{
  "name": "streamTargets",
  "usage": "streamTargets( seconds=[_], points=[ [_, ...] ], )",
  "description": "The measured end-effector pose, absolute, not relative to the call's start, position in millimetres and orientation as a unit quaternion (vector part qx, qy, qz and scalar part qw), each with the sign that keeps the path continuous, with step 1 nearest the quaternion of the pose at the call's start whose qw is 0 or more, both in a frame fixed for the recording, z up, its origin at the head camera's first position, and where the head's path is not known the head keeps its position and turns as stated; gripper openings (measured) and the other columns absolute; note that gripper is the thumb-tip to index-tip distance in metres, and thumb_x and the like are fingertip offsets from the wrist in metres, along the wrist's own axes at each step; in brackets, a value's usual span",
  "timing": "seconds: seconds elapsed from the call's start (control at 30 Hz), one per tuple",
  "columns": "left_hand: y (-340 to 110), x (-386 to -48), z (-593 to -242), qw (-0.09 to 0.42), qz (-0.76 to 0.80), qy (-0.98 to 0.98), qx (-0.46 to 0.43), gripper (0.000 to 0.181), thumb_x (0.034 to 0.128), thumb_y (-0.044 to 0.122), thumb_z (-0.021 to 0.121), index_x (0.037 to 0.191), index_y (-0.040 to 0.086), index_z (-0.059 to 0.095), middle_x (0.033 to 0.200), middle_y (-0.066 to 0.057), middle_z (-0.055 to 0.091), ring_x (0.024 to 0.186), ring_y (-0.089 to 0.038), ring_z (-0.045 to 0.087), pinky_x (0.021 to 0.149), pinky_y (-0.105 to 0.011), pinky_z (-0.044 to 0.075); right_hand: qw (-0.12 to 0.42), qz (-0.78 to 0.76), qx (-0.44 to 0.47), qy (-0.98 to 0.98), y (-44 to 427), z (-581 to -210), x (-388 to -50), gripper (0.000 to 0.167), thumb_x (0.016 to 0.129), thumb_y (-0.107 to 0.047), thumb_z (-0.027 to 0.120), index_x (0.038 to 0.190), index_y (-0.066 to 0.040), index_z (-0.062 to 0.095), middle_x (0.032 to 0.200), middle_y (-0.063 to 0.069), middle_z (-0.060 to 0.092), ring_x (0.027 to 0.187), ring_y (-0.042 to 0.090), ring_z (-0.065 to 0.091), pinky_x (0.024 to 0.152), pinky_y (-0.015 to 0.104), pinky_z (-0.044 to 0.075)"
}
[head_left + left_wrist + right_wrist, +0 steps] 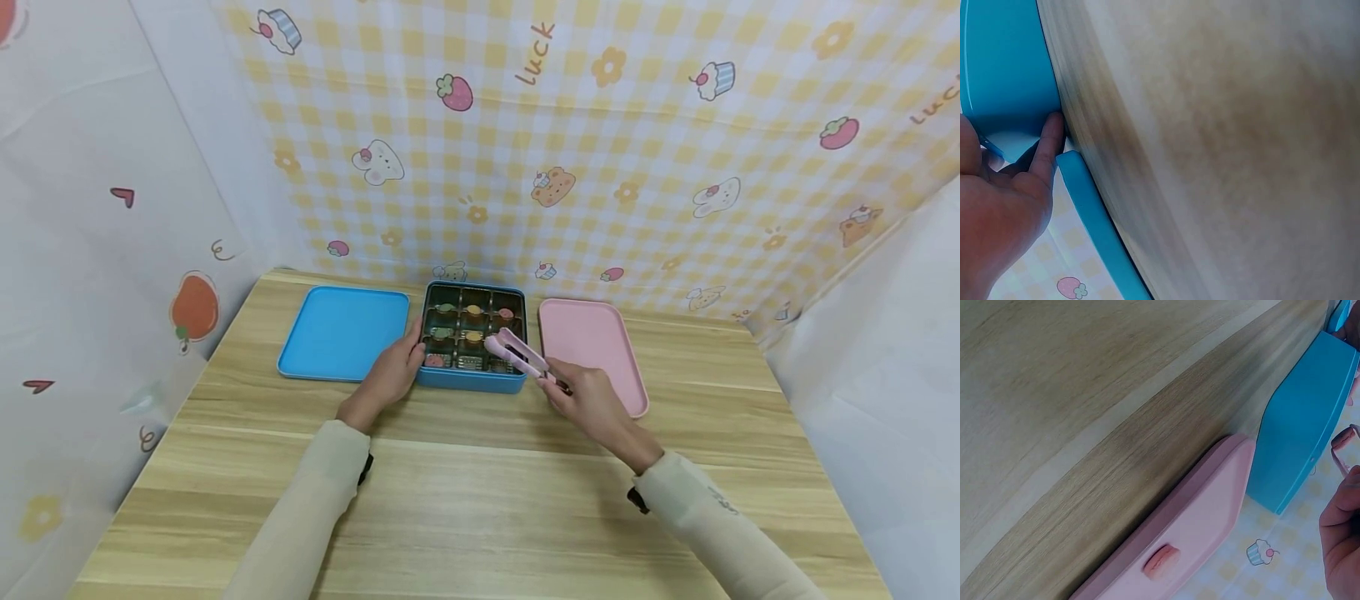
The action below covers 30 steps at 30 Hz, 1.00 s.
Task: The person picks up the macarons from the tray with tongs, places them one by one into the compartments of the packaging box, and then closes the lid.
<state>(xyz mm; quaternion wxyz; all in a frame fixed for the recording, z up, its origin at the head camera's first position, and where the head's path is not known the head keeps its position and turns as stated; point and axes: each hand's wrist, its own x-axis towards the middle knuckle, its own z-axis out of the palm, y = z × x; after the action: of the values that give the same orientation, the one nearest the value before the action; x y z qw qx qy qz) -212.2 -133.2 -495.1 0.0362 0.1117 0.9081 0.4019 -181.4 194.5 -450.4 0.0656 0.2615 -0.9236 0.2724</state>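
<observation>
A blue tin (468, 381) holds a clear divided insert with macarons; green macarons (442, 333), yellow macarons (474, 337) and pink ones sit in separate compartments. My left hand (395, 367) grips the tin's left side near the front corner, fingers (1049, 147) against its outer wall. In my right hand (592, 402) are pink tongs (525, 354), their tips over the tin's right part. The right wrist view shows a reddish piece (1343, 437) between the tips, partly cut off by the frame. Another pink macaron (1161, 561) lies on the pink tray (1235, 469).
Left of the tin lies a blue lid (345, 333), close to my left hand. The pink tray stands right of the tin, partly covered by my right hand in the head view. A patterned cloth (540, 150) hangs behind the wooden table (465, 508).
</observation>
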Motion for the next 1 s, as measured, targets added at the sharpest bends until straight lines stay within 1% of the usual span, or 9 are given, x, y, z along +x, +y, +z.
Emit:
streamTargets(
  seconds=[0.1,0.23,0.53,0.77,0.9,1.0],
  points=[
    [-133,-212,-495,0.037,0.402,0.908,0.113,0.058,0.1091,0.021,0.033,0.159,0.002,0.011,0.154,-0.029,0.032,0.139,-0.046,0.036,0.111,-0.058,0.035,0.075,0.258,0.264,-0.926,192,-451,-181,0.028,0.098,-0.027,0.065,0.117,-0.008,0.070,0.064,-0.007,0.052,0.051,0.003,0.042,0.044,0.018,0.032],
    [-133,-215,-498,0.046,0.402,0.908,0.105,0.057,0.1092,0.019,0.033,0.158,0.000,0.010,0.155,-0.028,0.030,0.141,-0.045,0.034,0.113,-0.057,0.032,0.083,0.248,0.266,-0.928,189,-452,-181,0.032,0.097,-0.027,0.066,0.120,-0.006,0.071,0.065,-0.006,0.054,0.052,0.004,0.043,0.045,0.019,0.033],
    [-132,-214,-496,0.049,0.402,0.909,0.098,0.058,0.1091,0.019,0.035,0.159,0.002,0.010,0.157,-0.024,0.030,0.142,-0.041,0.034,0.114,-0.055,0.034,0.051,0.269,0.269,-0.923,183,-455,-181,0.037,0.098,-0.027,0.064,0.125,-0.001,0.068,0.065,-0.007,0.052,0.051,0.002,0.041,0.044,0.018,0.032],
    [-132,-215,-496,0.050,0.407,0.907,0.096,0.058,0.1090,0.020,0.035,0.160,0.005,0.010,0.157,-0.023,0.031,0.142,-0.041,0.034,0.113,-0.055,0.034,0.045,0.271,0.274,-0.922,179,-458,-180,0.037,0.099,-0.029,0.063,0.124,-0.003,0.068,0.064,-0.008,0.052,0.051,0.001,0.041,0.044,0.018,0.031],
    [-132,-214,-495,0.052,0.407,0.907,0.094,0.058,0.1090,0.019,0.035,0.159,0.005,0.010,0.158,-0.023,0.030,0.143,-0.041,0.034,0.114,-0.055,0.033,0.047,0.270,0.276,-0.921,177,-459,-179,0.034,0.098,-0.028,0.065,0.122,-0.004,0.069,0.063,-0.009,0.050,0.051,0.000,0.040,0.043,0.017,0.031],
    [-133,-214,-496,0.050,0.405,0.908,0.095,0.058,0.1089,0.019,0.035,0.159,0.004,0.010,0.157,-0.023,0.030,0.142,-0.041,0.034,0.114,-0.055,0.033,0.041,0.270,0.273,-0.922,176,-460,-179,0.035,0.098,-0.028,0.065,0.123,-0.004,0.069,0.063,-0.009,0.051,0.051,0.000,0.041,0.043,0.017,0.032]
  ],
)
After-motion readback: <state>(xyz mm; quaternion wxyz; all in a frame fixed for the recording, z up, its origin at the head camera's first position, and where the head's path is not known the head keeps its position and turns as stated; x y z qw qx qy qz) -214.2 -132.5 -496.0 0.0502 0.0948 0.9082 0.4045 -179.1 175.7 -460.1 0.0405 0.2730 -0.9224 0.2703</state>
